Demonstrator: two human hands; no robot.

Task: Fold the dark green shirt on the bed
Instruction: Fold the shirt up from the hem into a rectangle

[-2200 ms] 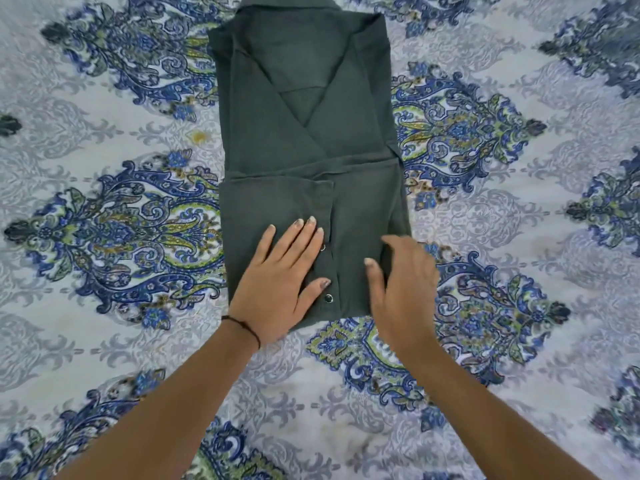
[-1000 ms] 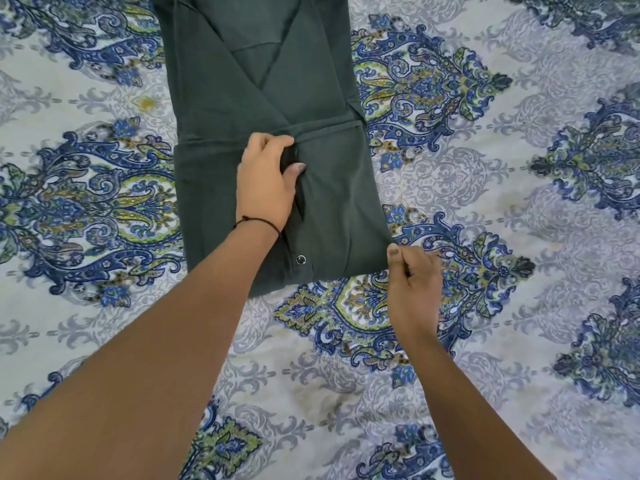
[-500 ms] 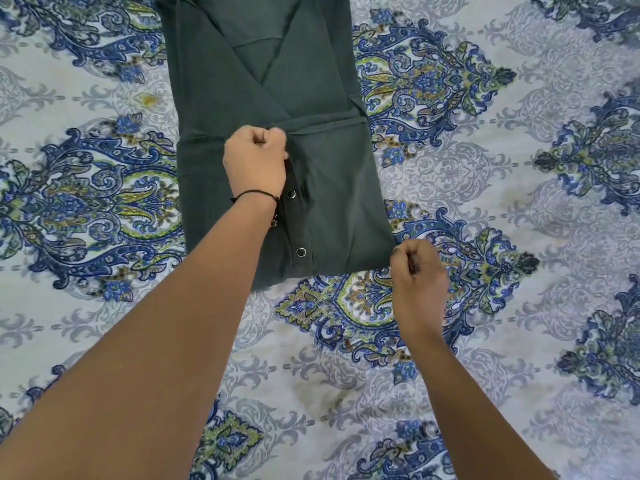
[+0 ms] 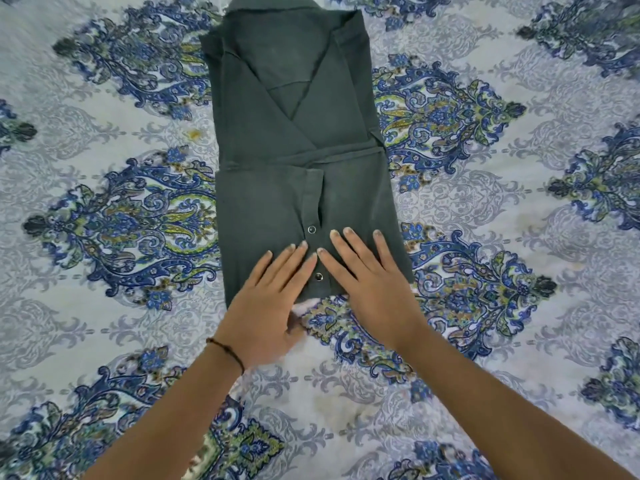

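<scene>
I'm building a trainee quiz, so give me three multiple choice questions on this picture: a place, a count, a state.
1. Where do the left hand and right hand rest? A) on the shirt's near end B) on its collar C) off the shirt entirely
2. How many metal snaps show? A) one B) two C) five
3. How do the fingers lie? A) straight and flat B) clenched in fists C) pinching a corner
Answers: 1 A, both lie on its near edge; 2 B, only two are visible; 3 A, all lie stretched on the shirt.

No readable text or labels
</scene>
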